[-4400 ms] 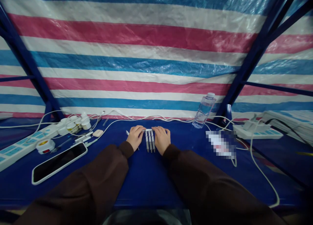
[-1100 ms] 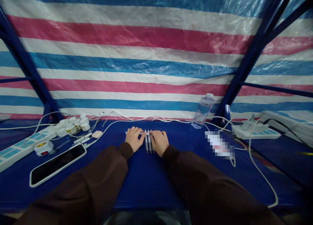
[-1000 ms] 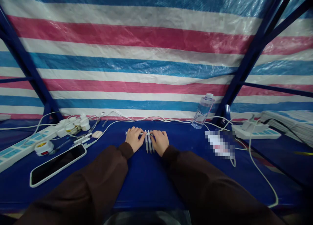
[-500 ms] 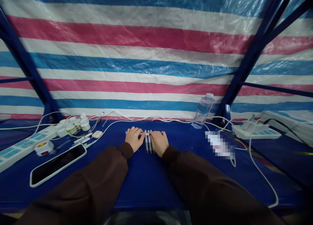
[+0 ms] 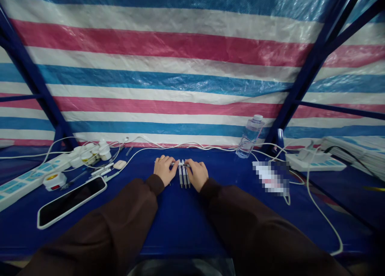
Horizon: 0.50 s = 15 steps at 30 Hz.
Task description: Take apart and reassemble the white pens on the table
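Observation:
On the blue tabletop, three grey-and-white pens (image 5: 184, 179) lie side by side between my hands, tips toward me. My left hand (image 5: 165, 170) is closed around a pen (image 5: 173, 164) lying crosswise, its white end showing past my fingers at the left. My right hand (image 5: 197, 174) rests just right of the three pens. Its thumb and fingers are closed at a dark, thin pen part (image 5: 187, 165) near the pens' far ends. I cannot tell if both hands grip the same crosswise pen. My fingers hide much of it.
A phone (image 5: 72, 202), a power strip (image 5: 33, 180) with plugs and some loose pens (image 5: 102, 170) lie at the left. A water bottle (image 5: 250, 136) stands at the back right, near a blurred packet (image 5: 270, 178). White cables (image 5: 198, 147) run along the back; another power strip (image 5: 319, 162) lies right.
My right hand has shifted slightly to the right, and more of the rightmost pen shows. The left hand has stayed nearly still.

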Available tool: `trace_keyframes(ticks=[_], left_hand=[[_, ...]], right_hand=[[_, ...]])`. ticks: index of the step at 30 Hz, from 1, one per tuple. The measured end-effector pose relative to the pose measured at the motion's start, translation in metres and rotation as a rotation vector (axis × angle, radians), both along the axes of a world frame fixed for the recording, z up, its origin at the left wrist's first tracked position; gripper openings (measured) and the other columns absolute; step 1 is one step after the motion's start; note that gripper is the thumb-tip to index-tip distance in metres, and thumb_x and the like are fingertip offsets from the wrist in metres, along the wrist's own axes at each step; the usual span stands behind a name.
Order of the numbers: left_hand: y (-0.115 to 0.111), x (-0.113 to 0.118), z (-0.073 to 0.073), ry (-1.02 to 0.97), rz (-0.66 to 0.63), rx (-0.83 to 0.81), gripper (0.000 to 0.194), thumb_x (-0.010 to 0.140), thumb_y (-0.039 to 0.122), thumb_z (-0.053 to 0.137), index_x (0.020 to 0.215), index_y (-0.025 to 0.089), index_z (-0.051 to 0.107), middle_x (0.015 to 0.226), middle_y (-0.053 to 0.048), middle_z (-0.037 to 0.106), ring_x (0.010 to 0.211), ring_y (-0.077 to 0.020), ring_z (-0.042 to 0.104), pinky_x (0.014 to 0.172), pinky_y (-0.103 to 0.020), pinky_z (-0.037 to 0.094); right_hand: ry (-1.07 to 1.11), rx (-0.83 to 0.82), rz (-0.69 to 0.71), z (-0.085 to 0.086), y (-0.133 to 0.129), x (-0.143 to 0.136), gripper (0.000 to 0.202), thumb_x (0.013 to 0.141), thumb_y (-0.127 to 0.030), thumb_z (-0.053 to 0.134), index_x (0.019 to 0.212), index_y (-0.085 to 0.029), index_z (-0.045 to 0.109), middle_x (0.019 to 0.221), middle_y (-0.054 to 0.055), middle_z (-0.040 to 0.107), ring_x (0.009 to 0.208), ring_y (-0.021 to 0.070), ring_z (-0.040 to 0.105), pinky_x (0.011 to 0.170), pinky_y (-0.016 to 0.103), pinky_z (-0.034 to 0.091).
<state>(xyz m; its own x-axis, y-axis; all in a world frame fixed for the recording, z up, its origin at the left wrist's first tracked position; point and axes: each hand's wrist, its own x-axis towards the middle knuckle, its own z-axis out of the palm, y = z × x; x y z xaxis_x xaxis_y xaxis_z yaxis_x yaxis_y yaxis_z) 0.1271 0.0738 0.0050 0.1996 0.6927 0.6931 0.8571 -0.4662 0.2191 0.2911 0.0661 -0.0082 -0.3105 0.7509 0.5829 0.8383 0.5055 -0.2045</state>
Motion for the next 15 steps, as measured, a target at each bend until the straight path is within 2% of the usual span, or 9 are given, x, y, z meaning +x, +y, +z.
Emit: trace_keyframes(ticks=[6, 11, 15], left_hand=[[0.0, -0.001, 0.001, -0.064, 0.068, -0.019, 0.026, 0.083, 0.036, 0.044, 0.065, 0.021, 0.055, 0.065, -0.003, 0.06, 0.073, -0.0189, 0.051, 0.065, -0.032, 0.03], [0.004, -0.004, -0.001, -0.164, 0.082, -0.079, 0.028, 0.082, 0.037, 0.044, 0.061, 0.021, 0.053, 0.062, -0.002, 0.059, 0.068, -0.0179, 0.05, 0.063, -0.03, 0.032], [0.008, -0.007, -0.004, -0.358, 0.05, -0.176, 0.03, 0.083, 0.04, 0.041, 0.062, 0.021, 0.051, 0.06, 0.001, 0.054, 0.062, -0.0142, 0.049, 0.059, -0.026, 0.035]], right_hand=[[0.037, -0.005, -0.034, 0.0, -0.001, 0.0, 0.03, 0.083, -0.009, 0.039, 0.101, -0.025, 0.057, 0.094, 0.002, 0.065, 0.086, 0.0147, 0.055, 0.074, 0.028, 0.029], [0.226, -0.035, -0.077, -0.003, 0.002, 0.001, 0.026, 0.081, -0.012, 0.04, 0.092, -0.025, 0.06, 0.089, 0.001, 0.065, 0.085, 0.0167, 0.055, 0.073, 0.029, 0.032], [0.44, -0.109, -0.077, -0.009, 0.01, 0.003, 0.024, 0.08, -0.017, 0.041, 0.095, -0.024, 0.058, 0.088, 0.001, 0.065, 0.079, 0.0166, 0.057, 0.071, 0.029, 0.038]])
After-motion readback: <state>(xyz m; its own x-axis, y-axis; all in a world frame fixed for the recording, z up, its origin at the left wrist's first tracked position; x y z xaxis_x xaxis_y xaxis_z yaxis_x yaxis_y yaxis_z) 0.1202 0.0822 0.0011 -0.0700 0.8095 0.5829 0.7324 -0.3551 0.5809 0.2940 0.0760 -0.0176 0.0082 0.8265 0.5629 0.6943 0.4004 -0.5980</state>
